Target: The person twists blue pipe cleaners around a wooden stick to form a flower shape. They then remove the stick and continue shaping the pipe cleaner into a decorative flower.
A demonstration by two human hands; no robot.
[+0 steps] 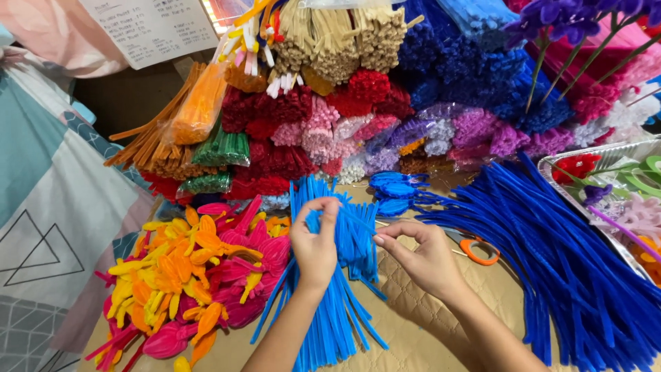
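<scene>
My left hand (315, 246) pinches one light blue pipe cleaner (358, 222) near its end, just above a loose bundle of light blue pipe cleaners (330, 303) lying on the tan quilted surface. My right hand (421, 256) pinches the same strand a little to the right, fingers curled around it. The strand runs between both hands. Several finished blue petal loops (396, 189) lie just behind the hands.
A heap of pink, yellow and orange petal shapes (196, 272) lies at left. A big pile of dark blue pipe cleaners (571, 255) fills the right. Orange-handled scissors (475, 249) lie by my right hand. Bundled stock (344, 117) is stacked behind; a foil tray (613, 158) stands at far right.
</scene>
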